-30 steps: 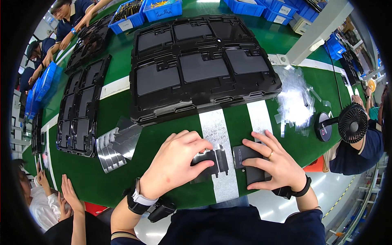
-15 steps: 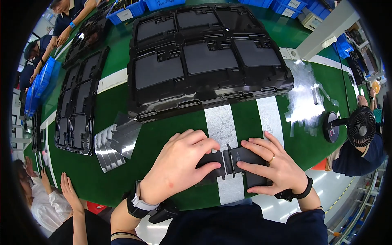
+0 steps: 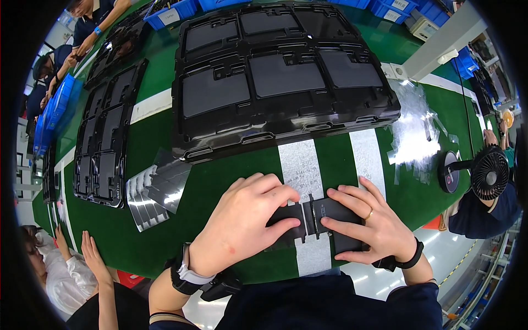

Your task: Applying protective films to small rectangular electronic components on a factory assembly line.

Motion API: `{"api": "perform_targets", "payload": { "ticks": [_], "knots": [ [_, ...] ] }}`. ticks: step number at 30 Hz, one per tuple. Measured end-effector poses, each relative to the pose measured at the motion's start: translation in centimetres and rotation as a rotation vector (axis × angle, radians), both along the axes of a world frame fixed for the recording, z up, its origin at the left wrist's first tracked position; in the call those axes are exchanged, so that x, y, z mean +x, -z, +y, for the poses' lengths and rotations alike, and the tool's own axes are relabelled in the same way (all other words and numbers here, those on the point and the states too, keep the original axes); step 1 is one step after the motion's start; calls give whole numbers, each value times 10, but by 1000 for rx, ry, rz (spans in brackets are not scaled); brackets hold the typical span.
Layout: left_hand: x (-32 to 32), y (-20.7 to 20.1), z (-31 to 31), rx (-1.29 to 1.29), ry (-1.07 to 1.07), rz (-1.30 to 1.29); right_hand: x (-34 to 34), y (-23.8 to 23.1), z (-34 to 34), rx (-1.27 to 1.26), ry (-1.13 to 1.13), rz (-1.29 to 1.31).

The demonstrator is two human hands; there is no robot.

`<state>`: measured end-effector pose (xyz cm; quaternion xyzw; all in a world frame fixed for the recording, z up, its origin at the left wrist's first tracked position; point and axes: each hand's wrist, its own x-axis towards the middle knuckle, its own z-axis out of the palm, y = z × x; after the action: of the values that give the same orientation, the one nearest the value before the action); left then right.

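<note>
A thin, flat black part lies on the bench in front of me, across a pale tape strip. Narrow black and silvery bars run across its middle. My right hand rests on its right portion with the fingers spread, a ring on one of them. At the left, a dark flat piece continues from the bars, and the curled thumb and forefinger of my left hand close on its edge. Those fingers and the palm hide part of it. I cannot tell whether the two dark portions are joined.
A stack of black moulded trays with grey flat pieces stands ahead. Clear film sheets lie left, a heap of film strips right. A small black fan stands at the right edge. Other people sit around the green bench.
Both hands keep nearly the same place and grip on the black part. The whole view has shifted very slightly.
</note>
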<state>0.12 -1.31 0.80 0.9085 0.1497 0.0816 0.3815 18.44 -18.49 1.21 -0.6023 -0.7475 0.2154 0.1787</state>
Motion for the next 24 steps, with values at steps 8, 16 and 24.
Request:
{"api": "perform_targets", "payload": {
  "ticks": [8, 16, 24],
  "knots": [
    [0, -2, 0, -275, 126, -58, 4, -15, 11, 84, 56, -62],
    [-3, 6, -11, -1068, -131, -495, -31, -22, 67, 614, 273, 145],
    [-1, 4, 1, -604, -350, -542, -17, 6, 86, 184, 317, 1178]
  ]
}}
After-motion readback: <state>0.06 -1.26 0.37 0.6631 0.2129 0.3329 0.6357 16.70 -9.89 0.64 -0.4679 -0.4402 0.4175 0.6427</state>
